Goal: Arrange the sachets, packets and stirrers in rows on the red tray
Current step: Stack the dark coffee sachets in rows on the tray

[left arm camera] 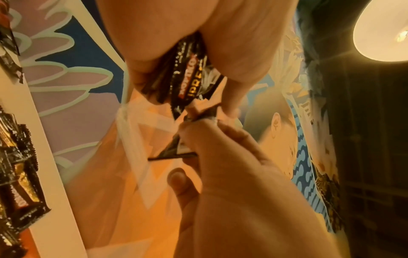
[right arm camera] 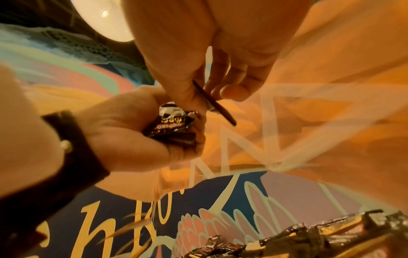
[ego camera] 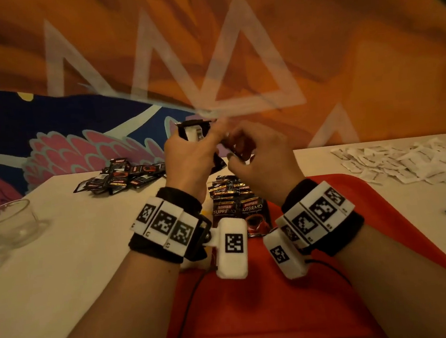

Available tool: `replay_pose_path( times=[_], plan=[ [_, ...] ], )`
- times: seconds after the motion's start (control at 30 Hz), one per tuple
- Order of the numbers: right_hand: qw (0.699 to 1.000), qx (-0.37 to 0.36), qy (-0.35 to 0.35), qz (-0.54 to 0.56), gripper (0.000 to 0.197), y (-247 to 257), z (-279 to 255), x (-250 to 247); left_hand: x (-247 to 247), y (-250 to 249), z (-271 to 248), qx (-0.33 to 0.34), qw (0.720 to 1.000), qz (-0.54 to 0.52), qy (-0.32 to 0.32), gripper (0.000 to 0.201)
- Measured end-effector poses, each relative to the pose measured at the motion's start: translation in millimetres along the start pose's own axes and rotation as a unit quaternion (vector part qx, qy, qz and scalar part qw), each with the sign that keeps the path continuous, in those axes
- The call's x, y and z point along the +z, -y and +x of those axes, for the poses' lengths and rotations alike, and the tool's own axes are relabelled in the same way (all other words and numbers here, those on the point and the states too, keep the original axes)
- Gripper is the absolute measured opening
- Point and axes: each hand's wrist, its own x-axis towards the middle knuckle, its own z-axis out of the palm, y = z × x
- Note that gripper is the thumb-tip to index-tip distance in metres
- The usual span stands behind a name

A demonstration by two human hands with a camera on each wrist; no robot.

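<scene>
Above the table, the left hand [ego camera: 188, 158] grips a stack of black coffee sachets [left arm camera: 187, 76]. Beside it, the right hand [ego camera: 258, 154] pinches one sachet [right arm camera: 214, 103] by its edge. Below lie more sachets [ego camera: 236, 208] in a row on the red tray [ego camera: 256, 302]; a loose pile [ego camera: 119, 176] sits left.

Right hand [right arm camera: 198, 57] pinches one sachet [right arm camera: 215, 104]; left hand [right arm camera: 134, 132] clutches a sachet stack [right arm camera: 172, 129].
</scene>
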Motion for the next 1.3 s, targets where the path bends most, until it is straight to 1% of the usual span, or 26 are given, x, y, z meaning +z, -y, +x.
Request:
replay_pose_path(
  times=[0.07, 0.1, 0.13, 0.27, 0.33, 0.37, 0.4, 0.47, 0.6, 0.67, 0.7, 0.8, 0.9, 0.97, 1.07, 1.13, 1.2, 1.3],
  plan=[
    [0.999, -0.029, 0.005, -0.013, 0.017, 0.1, -2.1, 1.0, -2.4, -0.2, 2.0, -0.007, 0.999, -0.018, -0.026, 0.016],
    [1.000, -0.028, 0.009, -0.004, 0.016, 0.2, -2.4, -0.2, -4.4, -0.6, 3.1, -0.010, 0.999, -0.024, -0.035, 0.016],
    [1.000, -0.011, 0.015, 0.016, 0.014, 1.2, -2.0, -3.2, -6.2, -1.2, 3.9, -0.011, 0.999, -0.026, -0.037, 0.015],
    [0.988, 0.131, 0.008, 0.082, 0.020, -0.6, 6.0, -15.4, -11.0, -5.1, 4.8, -0.010, 0.999, -0.031, -0.002, 0.014],
    [0.969, 0.194, 0.037, 0.150, 0.020, -3.7, 9.1, -18.4, -12.3, -6.4, 5.5, -0.013, 0.999, -0.043, 0.010, 0.013],
    [0.959, 0.211, 0.061, 0.181, 0.021, -4.7, 8.9, -19.0, -12.4, -7.1, 5.4, -0.019, 0.998, -0.052, 0.013, 0.015],
    [0.954, 0.212, 0.081, 0.196, 0.020, -5.6, 8.5, -19.5, -12.4, -7.1, 5.3, -0.025, 0.998, -0.063, 0.017, 0.020],
    [0.957, 0.192, 0.104, 0.193, 0.015, -6.0, 7.8, -21.0, -13.0, -7.0, 4.3, -0.039, 0.995, -0.087, 0.037, 0.026],
    [0.958, 0.173, 0.123, 0.193, 0.016, -5.1, 6.6, -25.3, -15.4, -5.7, 4.7, -0.059, 0.990, -0.088, 0.091, 0.015],
    [0.960, 0.169, 0.126, 0.184, 0.017, -5.8, 5.6, -25.6, -15.8, -4.2, 5.6, -0.064, 0.990, -0.080, 0.094, 0.009],
    [0.961, 0.169, 0.128, 0.176, 0.017, -6.2, 5.2, -25.5, -16.2, -3.3, 6.2, -0.067, 0.990, -0.082, 0.091, 0.009],
    [0.963, 0.173, 0.131, 0.157, 0.012, -7.8, 5.5, -25.7, -17.9, -2.2, 7.5, -0.081, 0.989, -0.095, 0.084, 0.021],
    [0.961, 0.175, 0.148, 0.157, 0.012, -6.6, 5.5, -26.2, -20.9, -3.3, 8.4, -0.112, 0.983, -0.114, 0.088, 0.020],
    [0.956, 0.178, 0.169, 0.158, 0.015, -5.3, 5.3, -25.0, -22.0, -3.5, 9.1, -0.119, 0.984, -0.099, 0.088, 0.018],
    [0.946, 0.202, 0.194, 0.165, 0.016, -6.3, 4.0, -22.0, -23.3, -3.7, 13.2, -0.126, 0.988, -0.072, 0.053, 0.023],
    [0.929, 0.237, 0.215, 0.187, 0.015, -8.4, 1.6, -19.4, -29.0, -5.2, 18.6, -0.140, 0.987, -0.074, 0.018, 0.028],
    [0.913, 0.274, 0.225, 0.203, 0.015, -10.3, -1.8, -17.1, -37.7, -9.1, 24.2, -0.160, 0.981, -0.107, -0.007, 0.027],
    [0.907, 0.297, 0.250, 0.165, 0.013, -13.3, -8.2, -14.2, -50.3, -16.2, 28.4, -0.173, 0.967, -0.185, -0.030, 0.020]
  ],
)
